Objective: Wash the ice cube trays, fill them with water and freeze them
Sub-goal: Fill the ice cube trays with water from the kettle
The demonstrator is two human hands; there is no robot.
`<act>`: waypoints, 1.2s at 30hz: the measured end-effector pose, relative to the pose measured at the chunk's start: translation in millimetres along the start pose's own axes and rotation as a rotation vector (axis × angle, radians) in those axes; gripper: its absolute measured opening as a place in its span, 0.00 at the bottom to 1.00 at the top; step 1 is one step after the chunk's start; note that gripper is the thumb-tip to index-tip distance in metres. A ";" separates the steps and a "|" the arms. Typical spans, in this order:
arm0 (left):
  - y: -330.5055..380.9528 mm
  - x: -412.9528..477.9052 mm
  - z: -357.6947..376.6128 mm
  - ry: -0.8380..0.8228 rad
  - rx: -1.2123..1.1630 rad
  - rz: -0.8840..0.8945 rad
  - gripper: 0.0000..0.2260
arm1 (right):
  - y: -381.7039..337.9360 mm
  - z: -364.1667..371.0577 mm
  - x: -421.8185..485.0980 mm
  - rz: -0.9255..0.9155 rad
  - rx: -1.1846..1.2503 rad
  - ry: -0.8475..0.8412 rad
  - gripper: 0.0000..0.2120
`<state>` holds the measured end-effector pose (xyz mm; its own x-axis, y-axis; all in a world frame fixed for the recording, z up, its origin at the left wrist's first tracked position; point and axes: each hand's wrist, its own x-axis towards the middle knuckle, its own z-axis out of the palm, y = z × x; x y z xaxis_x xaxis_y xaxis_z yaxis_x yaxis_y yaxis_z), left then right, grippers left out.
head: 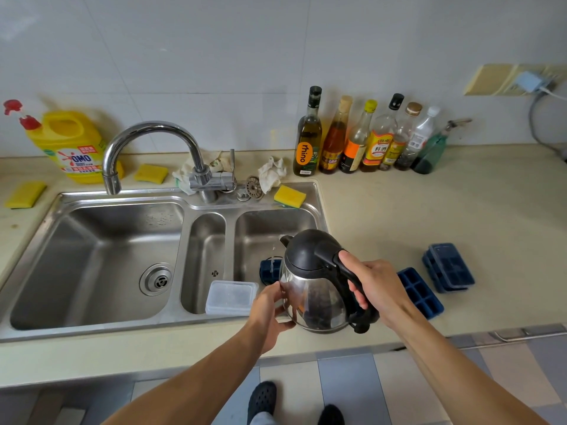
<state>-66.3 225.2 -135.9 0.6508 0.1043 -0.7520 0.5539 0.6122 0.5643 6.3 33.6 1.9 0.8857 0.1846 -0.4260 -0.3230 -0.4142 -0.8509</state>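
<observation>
**Pouring Water Into the Blue Tray**

The right hand [377, 286] wraps tight round the black handle of the kettle [313, 289]. The left hand [270, 314] cups its shiny side to steady it. A thin stream falls into the blue ice tray [270, 271] in the right bowl of the sink [264, 228]. One more tray [422, 294] and a stack of trays [448, 266] wait on the counter [399, 216], to the right. A full tray will likely be heavy, bendy and sloshy. Best lift it flat, by both short ends.
</observation>
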 end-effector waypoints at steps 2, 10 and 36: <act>-1.1 -0.4 -0.1 -0.004 0.001 0.000 0.15 | 1.0 -0.1 -0.2 0.003 -0.004 0.000 0.25; -1.8 -2.7 0.8 -0.019 0.002 -0.009 0.14 | 0.5 -1.6 -3.5 0.005 -0.020 -0.003 0.26; 9.3 -6.5 17.5 -0.037 0.063 -0.051 0.14 | -1.0 -12.6 -9.8 0.019 0.005 0.066 0.27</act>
<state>-56.3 216.4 -119.8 0.6393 0.0445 -0.7676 0.6176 0.5649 0.5472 2.1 21.0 10.8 0.8994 0.1176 -0.4211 -0.3414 -0.4128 -0.8444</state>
